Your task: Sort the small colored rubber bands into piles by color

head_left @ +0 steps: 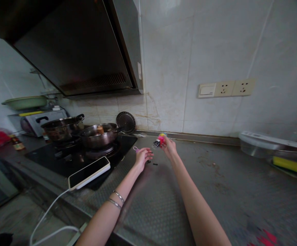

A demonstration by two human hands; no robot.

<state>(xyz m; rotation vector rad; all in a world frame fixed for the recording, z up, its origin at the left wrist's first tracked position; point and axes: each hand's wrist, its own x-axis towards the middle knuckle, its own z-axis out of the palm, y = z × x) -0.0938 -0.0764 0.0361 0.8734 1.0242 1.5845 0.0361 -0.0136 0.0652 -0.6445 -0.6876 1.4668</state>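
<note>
"where's the small container (159,141)?"
"tilted above the table (158,194), in the grip of the right hand (169,146)."
"and the left hand (143,158)?"
"curled near it; one cannot tell whether its grip holds anything."

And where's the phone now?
In the head view, the phone is left of the left hand, near the front of the cooktop, a cable at its lower end.

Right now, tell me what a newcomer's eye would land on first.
Probably the small bright pink item held in the right hand, out over the grey counter. Next, the big dark range hood at upper left, above two metal pots on the black cooktop.
</note>
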